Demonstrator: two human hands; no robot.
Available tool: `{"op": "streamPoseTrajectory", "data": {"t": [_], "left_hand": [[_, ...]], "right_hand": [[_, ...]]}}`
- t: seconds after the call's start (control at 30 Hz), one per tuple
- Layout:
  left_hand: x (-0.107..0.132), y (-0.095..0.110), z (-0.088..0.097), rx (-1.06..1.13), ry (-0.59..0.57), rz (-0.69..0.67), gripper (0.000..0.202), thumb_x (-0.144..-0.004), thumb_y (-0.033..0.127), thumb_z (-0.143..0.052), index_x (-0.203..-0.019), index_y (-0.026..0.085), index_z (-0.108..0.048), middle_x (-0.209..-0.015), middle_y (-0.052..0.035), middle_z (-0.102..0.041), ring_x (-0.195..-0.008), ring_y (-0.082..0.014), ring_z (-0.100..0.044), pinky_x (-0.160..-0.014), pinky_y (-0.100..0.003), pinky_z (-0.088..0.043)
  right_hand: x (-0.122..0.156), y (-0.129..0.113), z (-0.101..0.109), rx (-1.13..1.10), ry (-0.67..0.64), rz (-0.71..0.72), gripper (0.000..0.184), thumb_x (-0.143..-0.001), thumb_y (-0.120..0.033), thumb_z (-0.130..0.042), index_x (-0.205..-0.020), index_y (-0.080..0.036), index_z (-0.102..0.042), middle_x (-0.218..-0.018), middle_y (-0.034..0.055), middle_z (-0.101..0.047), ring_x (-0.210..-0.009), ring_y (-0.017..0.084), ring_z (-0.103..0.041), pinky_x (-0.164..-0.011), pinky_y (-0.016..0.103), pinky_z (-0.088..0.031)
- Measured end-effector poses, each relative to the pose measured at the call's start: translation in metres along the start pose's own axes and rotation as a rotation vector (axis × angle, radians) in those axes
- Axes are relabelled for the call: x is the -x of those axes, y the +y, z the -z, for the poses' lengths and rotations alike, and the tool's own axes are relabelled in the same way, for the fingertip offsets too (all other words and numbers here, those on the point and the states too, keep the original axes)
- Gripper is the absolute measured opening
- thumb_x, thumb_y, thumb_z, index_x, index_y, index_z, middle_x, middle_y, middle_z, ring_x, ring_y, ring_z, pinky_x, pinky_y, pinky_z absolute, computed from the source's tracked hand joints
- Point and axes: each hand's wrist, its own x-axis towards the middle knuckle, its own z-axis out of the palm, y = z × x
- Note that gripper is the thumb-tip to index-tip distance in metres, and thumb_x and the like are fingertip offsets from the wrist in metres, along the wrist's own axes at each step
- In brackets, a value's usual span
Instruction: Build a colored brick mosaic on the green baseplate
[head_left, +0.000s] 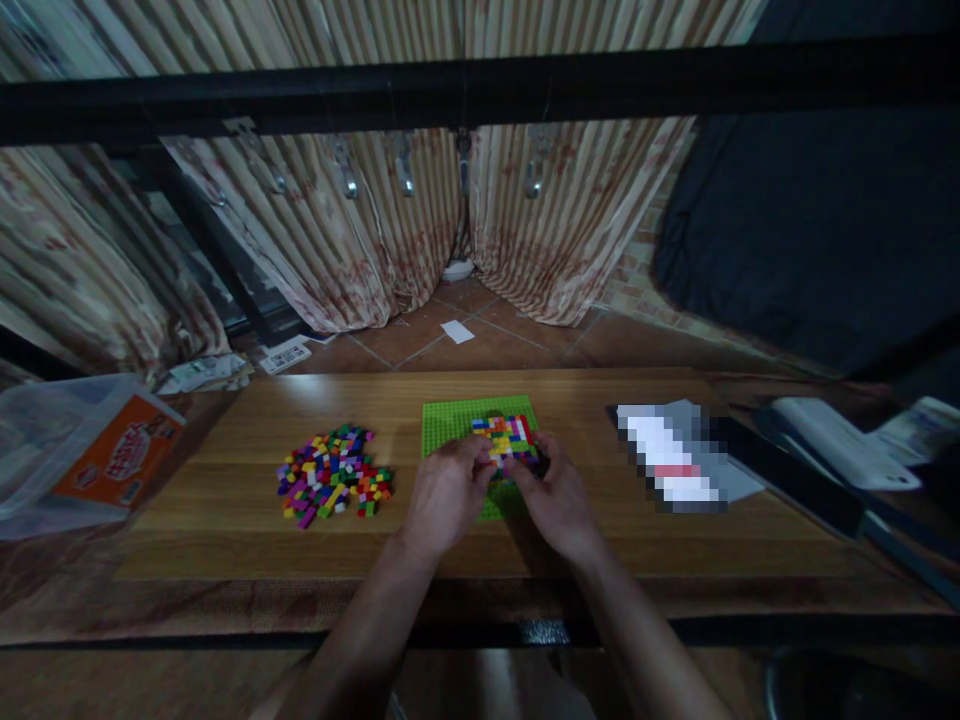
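Note:
A block of multicoloured toy bricks (507,432) stands on a green studded baseplate (444,420) in the middle of the wooden table. My left hand (445,490) is at the block's left front corner, its thumb and fingers closed on that edge. On the opposite side my right hand (556,498) has its thumb at the front and its fingers curled round the right edge. Both hands grip the brick block between them. The fingertips partly cover its front, so I cannot tell whether a loose brick is under them.
A pile of loose coloured bricks (330,475) lies on the table (225,535) to the left. Papers (739,480), partly blurred out, lie at the right, by a dark strap-like object (787,475). A clear plastic tub (45,430) with an orange label stands beyond the left end.

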Motion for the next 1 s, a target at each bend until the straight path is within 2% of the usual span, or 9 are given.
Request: {"op": "streamPoseTrajectory", "data": {"t": [0.1,0.23,0.43,0.57,0.7,0.87,1.0], "left_hand": [[0.001,-0.002,-0.003,-0.002,0.025,0.012,0.026,-0.082,0.016,-0.063,-0.107,0.021,-0.061,-0.089,-0.0020,-0.072,-0.080,-0.0163,-0.067,-0.074,-0.028,-0.051],[0.002,-0.002,-0.003,-0.014,0.012,0.011,0.024,-0.083,0.016,-0.060,-0.107,0.021,-0.061,-0.087,-0.0021,-0.072,-0.080,-0.0168,-0.068,-0.075,-0.029,-0.052],[0.004,-0.002,-0.004,-0.035,0.006,-0.011,0.029,-0.086,0.015,-0.054,-0.113,0.021,-0.060,-0.092,-0.0042,-0.071,-0.083,-0.0174,-0.067,-0.079,-0.029,-0.053],[0.005,-0.001,-0.005,-0.053,0.002,-0.012,0.031,-0.086,0.015,-0.053,-0.116,0.021,-0.059,-0.093,-0.0051,-0.071,-0.084,-0.0181,-0.067,-0.079,-0.030,-0.053],[0.005,-0.001,-0.005,-0.064,0.006,-0.014,0.033,-0.085,0.015,-0.053,-0.118,0.022,-0.058,-0.093,-0.0040,-0.071,-0.083,-0.0176,-0.067,-0.078,-0.029,-0.053],[0.005,0.000,-0.006,-0.049,0.012,-0.006,0.040,-0.084,0.012,-0.054,-0.122,0.023,-0.057,-0.091,-0.0027,-0.071,-0.083,-0.0171,-0.066,-0.078,-0.029,-0.053],[0.005,0.001,-0.002,0.045,0.010,0.013,0.039,-0.083,0.012,-0.055,-0.121,0.022,-0.057,-0.093,-0.0024,-0.072,-0.086,-0.0171,-0.067,-0.081,-0.029,-0.053]], "right_hand": [[0.003,-0.002,-0.007,0.023,0.041,-0.006,0.062,-0.079,-0.044,-0.057,-0.131,-0.012,-0.046,-0.120,0.0176,-0.062,-0.111,0.030,-0.059,-0.095,0.046,-0.044],[0.005,0.000,-0.015,0.026,0.115,0.011,0.062,-0.076,-0.043,-0.061,-0.130,-0.016,-0.048,-0.124,0.0164,-0.060,-0.116,0.031,-0.056,-0.100,0.047,-0.041],[0.000,-0.002,-0.017,0.061,0.101,-0.038,0.066,-0.075,-0.044,-0.060,-0.131,-0.013,-0.046,-0.122,0.0185,-0.060,-0.112,0.033,-0.057,-0.098,0.050,-0.042],[-0.003,0.000,-0.018,0.047,0.110,-0.051,0.065,-0.073,-0.044,-0.062,-0.129,-0.015,-0.048,-0.114,0.0161,-0.064,-0.106,0.032,-0.061,-0.092,0.048,-0.045],[-0.004,0.006,-0.020,-0.011,0.154,0.010,0.063,-0.071,-0.042,-0.063,-0.129,-0.018,-0.049,-0.106,0.0121,-0.068,-0.099,0.029,-0.064,-0.087,0.043,-0.049],[-0.004,0.006,-0.020,0.020,0.177,0.039,0.063,-0.070,-0.041,-0.063,-0.128,-0.018,-0.051,-0.108,0.0118,-0.069,-0.100,0.029,-0.065,-0.086,0.041,-0.050],[-0.004,0.005,-0.019,0.025,0.144,0.029,0.063,-0.072,-0.041,-0.062,-0.129,-0.016,-0.050,-0.109,0.0125,-0.069,-0.100,0.029,-0.065,-0.085,0.039,-0.050]]}}
